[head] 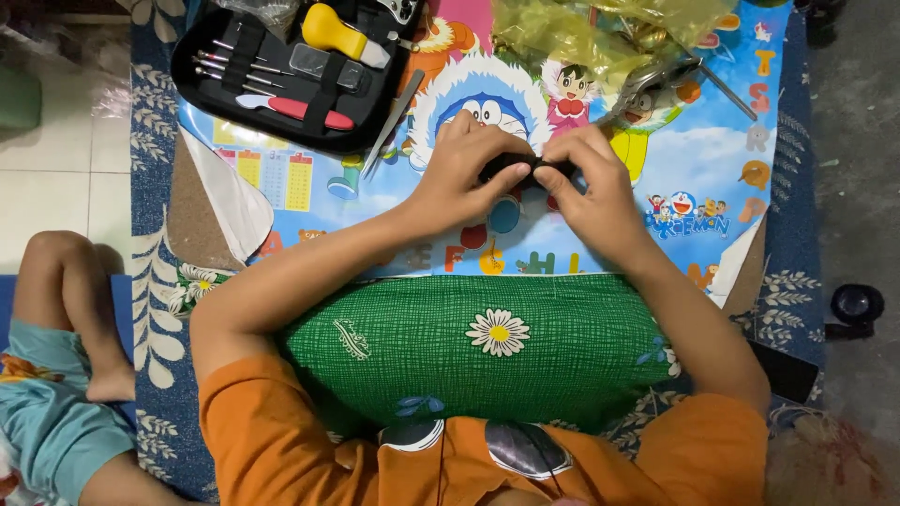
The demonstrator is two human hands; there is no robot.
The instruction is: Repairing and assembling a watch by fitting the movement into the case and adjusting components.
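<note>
At far left I see an open black tool case [281, 70] — tweezers [392, 122] beside it. My left hand [459, 169] and right hand [591, 187] both pinch a small black object [527, 169] over the cartoon mat [712, 169] (work looks mid-way, nothing visibly finished).

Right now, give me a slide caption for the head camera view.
Left hand and right hand together grip a small black object over a cartoon mat, beside an open tool case.

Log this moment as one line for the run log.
left hand: pinching small black object | right hand: pinching its other end | surface: cartoon mat | nearby: tweezers, open tool case
</note>
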